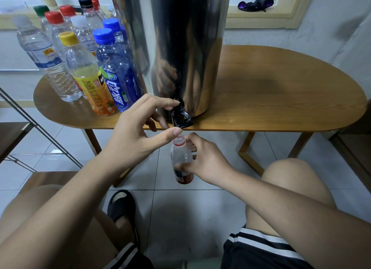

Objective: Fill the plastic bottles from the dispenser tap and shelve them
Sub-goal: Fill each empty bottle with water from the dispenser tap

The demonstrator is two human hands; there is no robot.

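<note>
Oval and wooden, the table (281, 92) carries a tall stainless-steel dispenser (180, 38), with its black tap (180, 116) hanging just over the near edge above the tiled floor (180, 208). A cluster of capped bottles (80, 58) stands to the dispenser's left; several look full.

My right hand (206, 160) is wrapped round the lower body of a small uncapped bottle (180, 154) with a red neck ring and red label. I hold it upright below the table edge, its mouth just under the spout. My left hand (136, 136) is spread wide and grips nothing. The index fingertip rests on top of the tap, and the thumb reaches out beneath it, close to the bottle's mouth.

The bottle looks nearly empty, so I judge the filling of this one has hardly begun. To do it well, I should centre the narrow mouth squarely under the spout before working the lever. I would raise the mouth close to the spout, since a gap there means splashing on the floor and my knees. My thumb ought to move clear of the opening, or it will deflect the stream. The thin plastic will buckle if I squeeze, so a light hold low down is best. I would open the tap gently and shut it early, leaving room for the cap.
</note>
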